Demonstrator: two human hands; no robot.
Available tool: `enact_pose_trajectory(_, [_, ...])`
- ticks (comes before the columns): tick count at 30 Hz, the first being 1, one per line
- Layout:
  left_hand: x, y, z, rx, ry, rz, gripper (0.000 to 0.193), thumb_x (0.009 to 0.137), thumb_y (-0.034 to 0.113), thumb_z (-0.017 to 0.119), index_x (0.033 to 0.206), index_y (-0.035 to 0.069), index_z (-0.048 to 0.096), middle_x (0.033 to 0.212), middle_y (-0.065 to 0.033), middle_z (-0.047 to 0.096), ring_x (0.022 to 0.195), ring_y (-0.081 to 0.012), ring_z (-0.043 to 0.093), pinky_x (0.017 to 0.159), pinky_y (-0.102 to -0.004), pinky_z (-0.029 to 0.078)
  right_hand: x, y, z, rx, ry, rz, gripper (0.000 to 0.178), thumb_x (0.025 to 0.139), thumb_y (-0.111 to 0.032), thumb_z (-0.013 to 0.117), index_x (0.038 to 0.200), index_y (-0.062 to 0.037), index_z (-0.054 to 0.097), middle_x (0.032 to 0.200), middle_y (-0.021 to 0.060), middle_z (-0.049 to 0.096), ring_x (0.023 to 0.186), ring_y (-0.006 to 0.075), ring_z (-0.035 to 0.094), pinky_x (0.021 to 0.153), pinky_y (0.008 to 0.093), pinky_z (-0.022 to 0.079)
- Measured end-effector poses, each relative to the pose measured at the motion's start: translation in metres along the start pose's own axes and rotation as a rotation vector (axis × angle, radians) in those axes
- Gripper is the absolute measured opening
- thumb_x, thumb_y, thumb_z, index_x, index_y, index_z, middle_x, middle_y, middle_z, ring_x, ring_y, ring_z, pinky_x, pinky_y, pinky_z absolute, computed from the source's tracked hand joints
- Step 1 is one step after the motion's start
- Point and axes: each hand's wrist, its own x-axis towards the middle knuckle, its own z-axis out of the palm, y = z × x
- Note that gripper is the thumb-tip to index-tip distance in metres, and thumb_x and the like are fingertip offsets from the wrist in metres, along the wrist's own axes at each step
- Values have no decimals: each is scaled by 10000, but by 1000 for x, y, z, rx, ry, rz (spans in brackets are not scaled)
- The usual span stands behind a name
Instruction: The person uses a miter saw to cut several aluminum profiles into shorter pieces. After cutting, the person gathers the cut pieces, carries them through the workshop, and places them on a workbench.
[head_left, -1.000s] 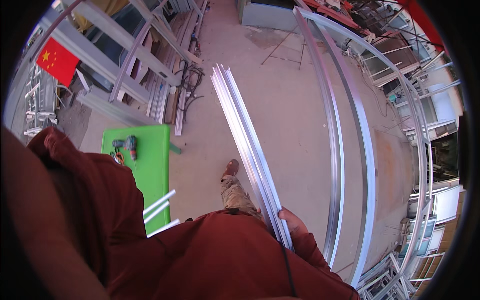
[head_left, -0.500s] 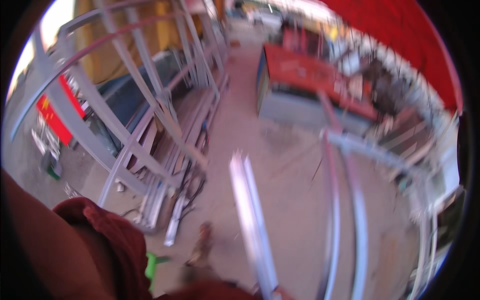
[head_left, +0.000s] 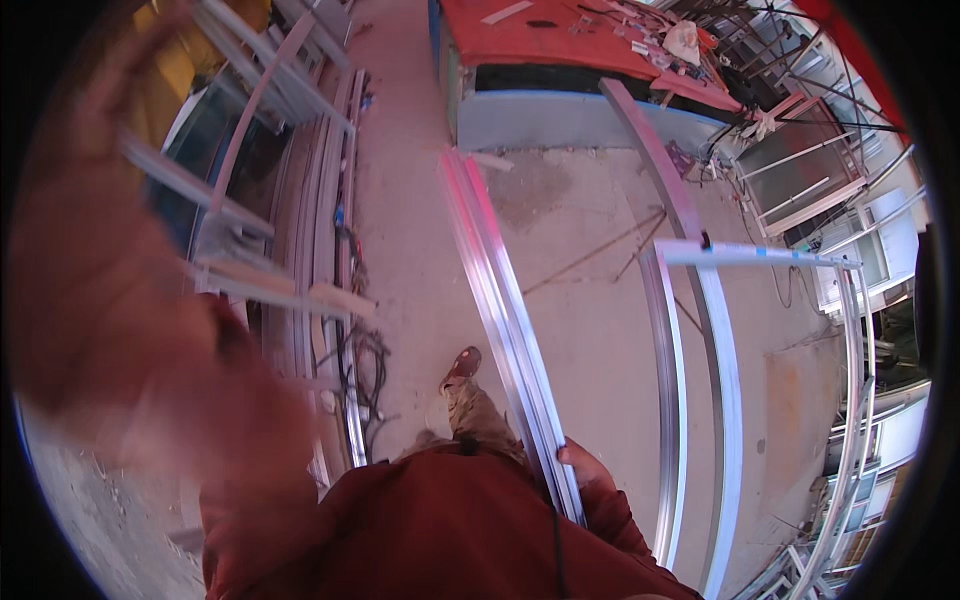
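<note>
A long silvery metal profile [head_left: 500, 290] with lengthwise grooves slants up and away in front of my body. My right hand [head_left: 585, 466] wraps round its near end, low beside my dark red top. On the left my raised arm fills much of the view, heavily blurred. My left hand [head_left: 110, 110] is smeared near the upper left rim, in front of the racked metal bars, and its fingers cannot be made out.
A metal frame [head_left: 755, 255] with long bars stands to my right. Ahead is a grey bench with a red top [head_left: 560, 40] and scraps. Upright bars [head_left: 250, 110], stacked lengths [head_left: 320, 200] and black cable [head_left: 368, 375] lie left. My foot [head_left: 462, 366] is on the floor.
My left arm has swung up from the lower left. The view has tipped down, so my body and right hand on the profile now show more fully.
</note>
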Motion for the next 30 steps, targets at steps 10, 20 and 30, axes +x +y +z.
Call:
enact_pose_trajectory(10, [-360, -267, 106, 258, -874, -1254, 491, 778, 235, 760, 1188, 24, 592, 1168, -206, 620, 1099, -376, 590, 972, -419, 460, 176, -220, -52, 61, -116, -117, 881, 627, -627, 782, 1178, 27, 568, 879, 75, 630, 781, 165, 600, 685, 257, 483])
enact_pose_trajectory(20, [-685, -357, -1, 140, -2065, -2118, 459, 872, 478, 598, 1127, 100, 652, 1110, -188, 670, 1050, -325, 636, 885, -455, 499, 319, -413, -67, 280, 204, -182, 928, 621, -581, 805, 1250, 41, 523, 838, 77, 628, 739, 186, 615, 637, 291, 500])
enact_pose_trajectory(30, [-699, -789, 253, 136, -1533, -1400, 354, 849, 377, 590, 971, 67, 712, 1032, -198, 690, 955, -382, 648, 841, -450, 516, 454, -578, -121, 120, 160, -230, 887, 665, -587, 782, 1252, 33, 541, 1044, 72, 627, 899, 143, 588, 776, 251, 476])
